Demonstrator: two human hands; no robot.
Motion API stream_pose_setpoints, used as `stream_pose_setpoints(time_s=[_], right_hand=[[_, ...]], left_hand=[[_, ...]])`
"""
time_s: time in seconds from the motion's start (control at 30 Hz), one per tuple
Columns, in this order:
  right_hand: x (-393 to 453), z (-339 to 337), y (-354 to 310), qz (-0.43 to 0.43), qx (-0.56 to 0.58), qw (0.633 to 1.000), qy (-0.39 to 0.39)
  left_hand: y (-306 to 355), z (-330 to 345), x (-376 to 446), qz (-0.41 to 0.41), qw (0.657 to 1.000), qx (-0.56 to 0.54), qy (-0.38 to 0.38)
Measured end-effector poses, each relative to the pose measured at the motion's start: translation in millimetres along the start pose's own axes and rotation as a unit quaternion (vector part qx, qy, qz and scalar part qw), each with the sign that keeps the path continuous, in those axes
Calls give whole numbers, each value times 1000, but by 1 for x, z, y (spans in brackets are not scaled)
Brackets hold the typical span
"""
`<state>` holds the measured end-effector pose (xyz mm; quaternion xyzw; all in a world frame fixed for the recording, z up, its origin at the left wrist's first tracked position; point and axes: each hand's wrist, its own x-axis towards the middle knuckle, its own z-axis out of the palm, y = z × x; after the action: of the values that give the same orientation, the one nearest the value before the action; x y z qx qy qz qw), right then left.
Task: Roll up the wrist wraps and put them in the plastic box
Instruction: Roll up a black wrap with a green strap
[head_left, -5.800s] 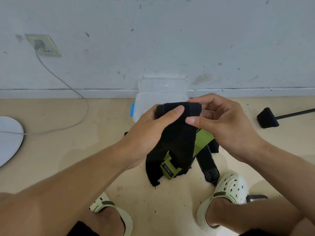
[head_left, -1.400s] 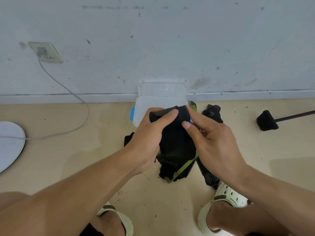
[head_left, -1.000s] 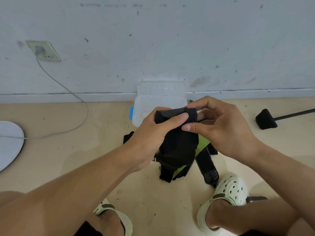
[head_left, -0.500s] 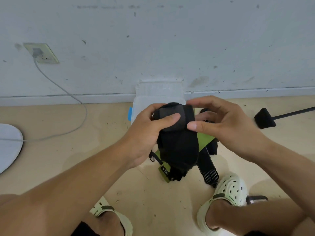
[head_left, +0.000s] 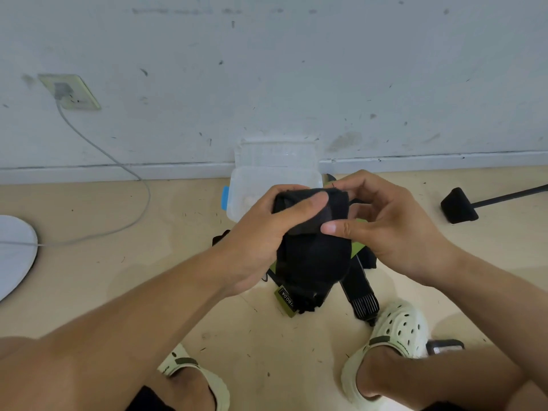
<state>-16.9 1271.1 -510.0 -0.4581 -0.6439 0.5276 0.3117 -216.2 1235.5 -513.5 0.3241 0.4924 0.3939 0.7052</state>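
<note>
Both hands, left [head_left: 261, 232] and right [head_left: 385, 226], are clamped on a half-rolled wrap [head_left: 308, 232] (tail dangling); nothing is seen in the box [head_left: 252, 185] yet.

Plain indoor room, likely a home or bare utility space, scuffed white wall [head_left: 296, 69] with baseboard, beige floor [head_left: 89, 262] speckled with debris, wall socket [head_left: 69, 91] with grey cable [head_left: 118, 203] plugged in, white round base [head_left: 13, 253] at left edge, foam clogs [head_left: 397, 330] worn indoors
</note>
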Motion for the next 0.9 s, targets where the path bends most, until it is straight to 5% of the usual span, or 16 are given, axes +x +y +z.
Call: stream_pose_setpoints(time_s=[0.2, 0.4, 0.7, 0.9], right_hand=[[-3, 7, 6, -45, -9, 998, 32], [-1, 3, -4, 15, -8, 1000, -21], [-1, 10, -5, 114, 69, 983, -126], [0, 12, 0, 102, 100, 985, -95]], left_hand=[[4, 0, 1, 6, 1000, -3, 18], [3, -7, 1, 39, 998, 0, 44], [2, -12, -1, 150, 973, 174, 32], [-4, -10, 1, 127, 968, 209, 52]])
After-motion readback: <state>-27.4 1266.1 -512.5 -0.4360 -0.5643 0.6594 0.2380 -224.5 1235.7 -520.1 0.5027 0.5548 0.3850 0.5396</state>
